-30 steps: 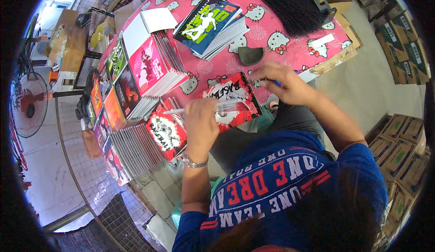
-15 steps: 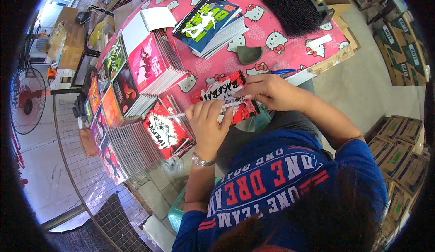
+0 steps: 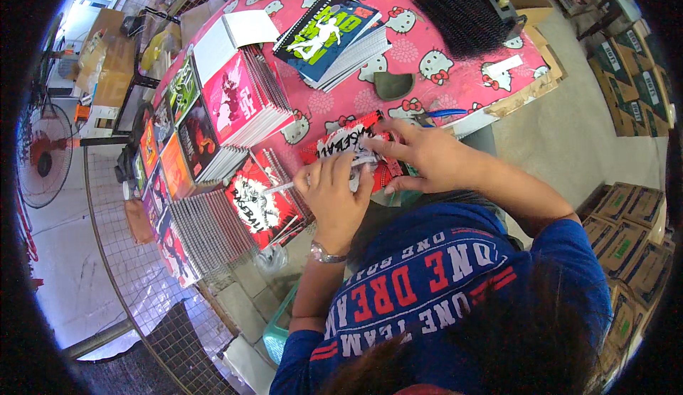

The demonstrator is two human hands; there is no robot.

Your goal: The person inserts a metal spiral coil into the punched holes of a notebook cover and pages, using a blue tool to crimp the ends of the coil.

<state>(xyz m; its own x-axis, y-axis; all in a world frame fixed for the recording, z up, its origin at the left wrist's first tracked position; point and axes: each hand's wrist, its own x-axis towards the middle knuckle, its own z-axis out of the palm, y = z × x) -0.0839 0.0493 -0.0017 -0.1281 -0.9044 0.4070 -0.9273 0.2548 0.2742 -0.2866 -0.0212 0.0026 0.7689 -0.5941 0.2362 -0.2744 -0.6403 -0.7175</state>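
Note:
A red, black and white notebook (image 3: 347, 137) lies at the table's near edge, in front of my body. My left hand (image 3: 333, 194) is over its lower left part, fingers bent around a thin pale strip (image 3: 279, 188) that sticks out to the left; its exact kind is unclear. On the notebook's right side rests my right hand (image 3: 435, 159), thumb and fingers apart, covering that end of the cover. More red notebooks of the same design (image 3: 257, 199) lie in an overlapping pile to the left of my left hand.
Stacks of spiral notebooks, one pink (image 3: 231, 100) and one dark blue and green (image 3: 327, 36), stand farther off on the pink tablecloth (image 3: 334, 103). Nearby are a dark green scoop-like piece (image 3: 393, 86), a blue pen (image 3: 447, 113) and a bundle of black spiral coils (image 3: 459, 14). Cartons (image 3: 626, 214) are stacked at right.
My right hand's fingers have spread from a pinch near the strip to lying across the notebook's right side. The left hand has shifted slightly right and down, tilting the strip a little.

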